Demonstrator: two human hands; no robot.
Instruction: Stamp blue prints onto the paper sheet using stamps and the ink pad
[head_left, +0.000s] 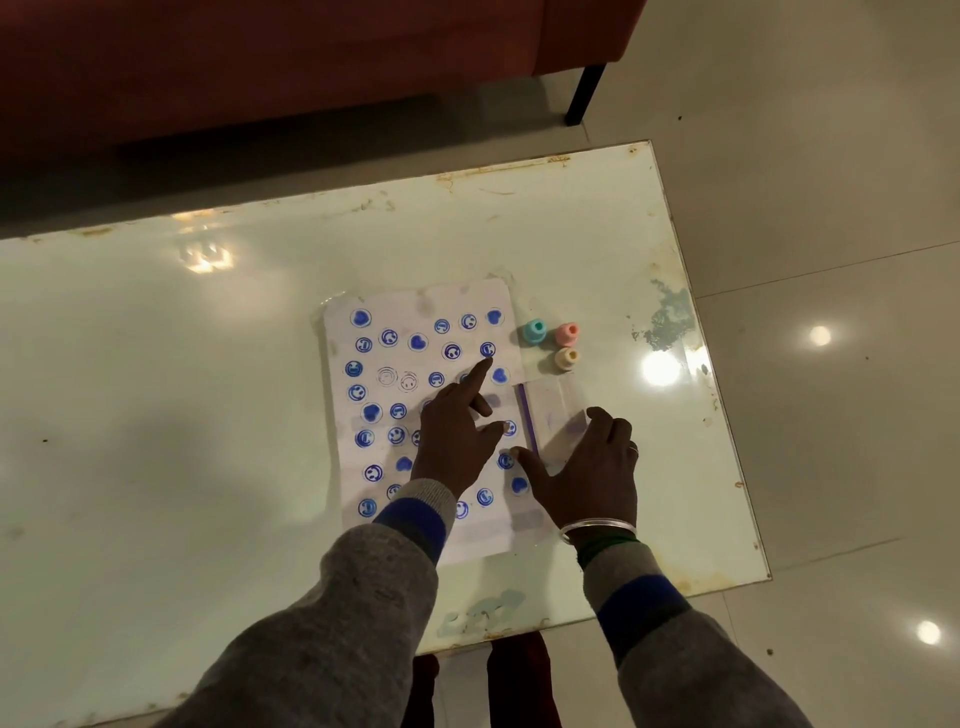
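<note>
The left grip (453, 441) held nothing, forefinger out over the paper sheet (410, 305), probably picking a gap. The right grip (592, 470) lay spread on the ink pad (550, 410), seemingly steadying it.

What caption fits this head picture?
Left hand points at prints on the paper sheet; right hand rests on the ink pad, stamps standing nearby.

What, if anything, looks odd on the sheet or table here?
Two prints in the third row of the paper sheet are pale outlines, barely inked, unlike the solid blue ones around them. The table has flaked coating near its right edge. The three stamps stand upright; nothing looks spilled.
</note>
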